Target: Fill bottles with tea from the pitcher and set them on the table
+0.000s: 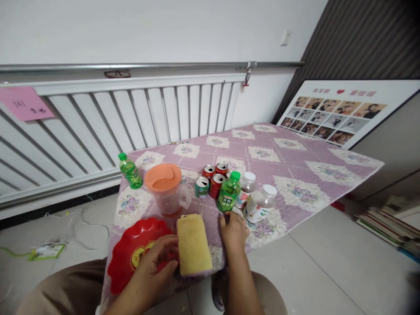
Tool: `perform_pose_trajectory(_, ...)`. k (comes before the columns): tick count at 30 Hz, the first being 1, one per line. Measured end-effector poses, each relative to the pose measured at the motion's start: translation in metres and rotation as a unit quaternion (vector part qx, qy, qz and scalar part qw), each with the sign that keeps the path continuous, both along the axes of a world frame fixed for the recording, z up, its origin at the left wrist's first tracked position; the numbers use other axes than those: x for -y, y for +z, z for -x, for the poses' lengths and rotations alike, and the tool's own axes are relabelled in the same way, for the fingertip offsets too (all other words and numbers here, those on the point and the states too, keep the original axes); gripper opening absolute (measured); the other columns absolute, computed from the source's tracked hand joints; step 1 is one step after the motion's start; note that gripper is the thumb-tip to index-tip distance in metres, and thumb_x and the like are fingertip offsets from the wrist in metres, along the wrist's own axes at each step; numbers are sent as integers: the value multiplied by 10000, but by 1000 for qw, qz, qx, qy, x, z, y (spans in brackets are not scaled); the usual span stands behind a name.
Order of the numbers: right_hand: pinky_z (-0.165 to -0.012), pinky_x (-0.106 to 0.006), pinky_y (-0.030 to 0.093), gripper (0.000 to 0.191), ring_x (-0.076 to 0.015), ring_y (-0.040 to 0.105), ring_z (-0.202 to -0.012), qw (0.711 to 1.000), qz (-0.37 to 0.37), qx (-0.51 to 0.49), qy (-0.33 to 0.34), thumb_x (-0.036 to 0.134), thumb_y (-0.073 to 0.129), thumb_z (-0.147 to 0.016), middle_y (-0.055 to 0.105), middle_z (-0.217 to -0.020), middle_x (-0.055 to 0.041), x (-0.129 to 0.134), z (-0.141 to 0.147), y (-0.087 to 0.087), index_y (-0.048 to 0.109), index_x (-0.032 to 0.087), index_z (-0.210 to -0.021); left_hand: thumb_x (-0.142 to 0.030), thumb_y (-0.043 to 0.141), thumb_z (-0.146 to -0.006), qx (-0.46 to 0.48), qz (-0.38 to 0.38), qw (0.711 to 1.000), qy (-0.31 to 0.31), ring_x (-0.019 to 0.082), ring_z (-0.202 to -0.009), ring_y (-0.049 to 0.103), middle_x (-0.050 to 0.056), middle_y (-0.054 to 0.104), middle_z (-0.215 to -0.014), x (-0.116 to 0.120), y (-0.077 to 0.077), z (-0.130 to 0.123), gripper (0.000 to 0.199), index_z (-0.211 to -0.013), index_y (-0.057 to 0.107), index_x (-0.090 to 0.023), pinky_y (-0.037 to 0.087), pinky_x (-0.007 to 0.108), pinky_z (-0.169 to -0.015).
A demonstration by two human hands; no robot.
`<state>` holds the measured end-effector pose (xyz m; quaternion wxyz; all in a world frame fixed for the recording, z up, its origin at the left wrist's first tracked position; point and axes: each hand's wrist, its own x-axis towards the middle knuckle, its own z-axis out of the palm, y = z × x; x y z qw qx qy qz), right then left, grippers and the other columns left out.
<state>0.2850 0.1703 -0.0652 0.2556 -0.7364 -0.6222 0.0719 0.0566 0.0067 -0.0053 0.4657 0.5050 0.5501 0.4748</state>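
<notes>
Purple floral-clothed bench (269, 173) carries a yellow rectangular block (194, 245) at its front edge, between left hand (155, 264) and right hand (234, 232). Left fingers stand parted beside it, contact unclear; right fingers curl near a green-capped plastic bottle (229, 194), grip undeterminable.

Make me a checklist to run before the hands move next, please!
1. Green-capped bottle nearest the right hand upright: ok.
2. Orange lid on the plastic pitcher: ok.
3. Top of the teal can unopened: not ok, it has a hole.
4. Left hand away from the red scalloped plate: not ok, it's over it.
5. Left hand gripping the yellow sponge-like block: cannot tell; fingers are at the block's edge.
</notes>
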Motion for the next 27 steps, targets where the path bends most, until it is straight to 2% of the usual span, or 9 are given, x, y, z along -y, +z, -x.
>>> perform_pose_trajectory(5,-810,-382,392,316,-281,613,-934,999,-39,-20,21,420,489,-892,721,-922,-116,3,-3,-3,687,176,-919,-272,667,-811,-17,2,1000,15,267,-1110,616,95,623,-1304,6,15,10,405,-1215,642,-258,495,412,-992)
perform_pose_trajectory(9,-799,-396,420,415,-285,624,-849,993,-79,-45,70,504,416,-884,729,-855,-121,4,-7,-9,685,187,-877,-267,666,-814,-7,6,999,35,233,-1052,628,81,661,-1190,13,19,25,393,-1206,639,-252,500,380,-955)
perform_pose_trajectory(13,-840,-417,458,458,-309,646,-882,986,-75,-53,137,527,406,-877,748,-936,-143,12,-7,-17,697,175,-911,-335,676,-821,35,22,996,79,223,-976,648,85,682,-1090,18,19,51,413,-1216,613,-230,529,350,-839)
perform_pose_trajectory(17,-873,-446,471,453,-338,658,-941,989,-60,-28,129,513,408,-857,753,-997,-152,24,-5,-22,711,181,-921,-358,707,-786,49,-4,987,152,240,-1064,656,105,679,-1178,11,19,88,423,-1174,619,-216,523,378,-918)
perform_pose_trajectory(19,-856,-458,480,440,-347,665,-946,992,-51,-17,118,513,399,-849,754,-1002,-144,28,-4,-23,711,207,-904,-385,727,-761,46,-27,979,195,245,-1081,658,117,675,-1202,-2,16,111,457,-1165,614,-205,509,405,-969)
perform_pose_trajectory(21,-837,-469,491,429,-355,672,-944,993,-45,-16,110,530,401,-832,756,-1010,-137,27,-5,-24,707,234,-887,-424,738,-740,29,-52,970,235,250,-1058,660,134,679,-1178,-23,12,135,514,-1174,597,-188,518,425,-957)
perform_pose_trajectory(24,-816,-493,509,408,-372,683,-929,994,-41,-29,102,557,421,-784,763,-999,-137,23,-6,-22,702,266,-838,-407,743,-733,-18,-77,956,282,265,-1101,646,163,647,-1232,-66,8,172,576,-1222,550,-171,532,420,-928)
perform_pose_trajectory(27,-822,-509,525,382,-382,691,-939,994,-27,-48,95,575,461,-737,769,-998,-134,18,-10,-22,702,289,-812,-317,777,-709,-106,-53,932,342,295,-1168,605,194,599,-1290,-113,8,202,694,-1311,483,-135,516,427,-951)
